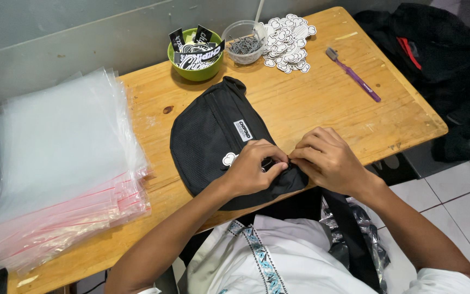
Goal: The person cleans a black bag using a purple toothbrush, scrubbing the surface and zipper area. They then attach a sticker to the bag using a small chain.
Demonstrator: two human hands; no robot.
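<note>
A black waist bag [213,130] with a white rectangular label lies on the wooden table [322,103] near its front edge. My left hand [254,166] and my right hand [327,160] meet at the bag's near right end, fingers pinched together on a small part of it, probably a zipper pull. A small white cloud-shaped tag [229,159] sticks out beside my left thumb. What the fingertips pinch is mostly hidden.
A thick stack of clear plastic bags [61,163] with red strips covers the table's left. At the back stand a green bowl [196,73] of black tags, a clear bowl [244,46] of small metal pieces and a pile of white cloud-shaped stickers [288,41]. A purple-handled tool [354,76] lies at right.
</note>
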